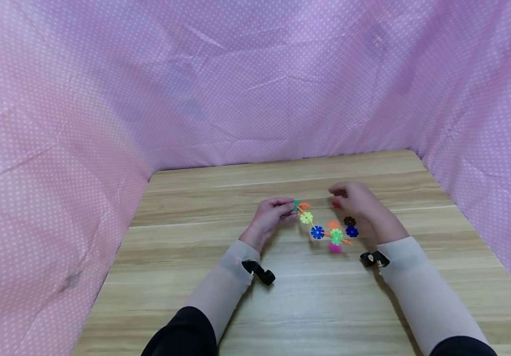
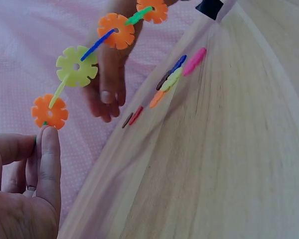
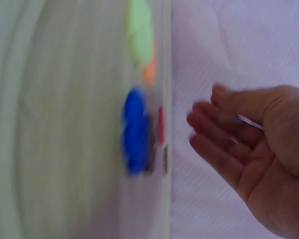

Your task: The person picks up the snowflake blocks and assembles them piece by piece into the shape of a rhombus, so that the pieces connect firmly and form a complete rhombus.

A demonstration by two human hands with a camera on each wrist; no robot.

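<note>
My left hand point(image 1: 273, 215) pinches a green snowflake disc point(image 1: 296, 203) between thumb and fingers. From it a chain of slotted plastic discs stretches right, held above the table. In the left wrist view the chain shows an orange disc point(image 2: 50, 112), a yellow disc point(image 2: 76, 66), an edge-on blue disc point(image 2: 96, 46) and further orange and green ones. Over the far right of the loose discs hangs my right hand point(image 1: 355, 198), its fingers loosely bent with nothing between them. Near its fingertips lies a red disc point(image 1: 336, 203).
Several loose discs lie flat on the wooden table point(image 1: 291, 306): a magenta disc point(image 1: 335, 248), a blue disc point(image 1: 352, 231), a brown disc point(image 1: 349, 221) and an orange disc point(image 1: 333, 224). A pink dotted cloth point(image 1: 255, 89) hangs behind the table and along its sides.
</note>
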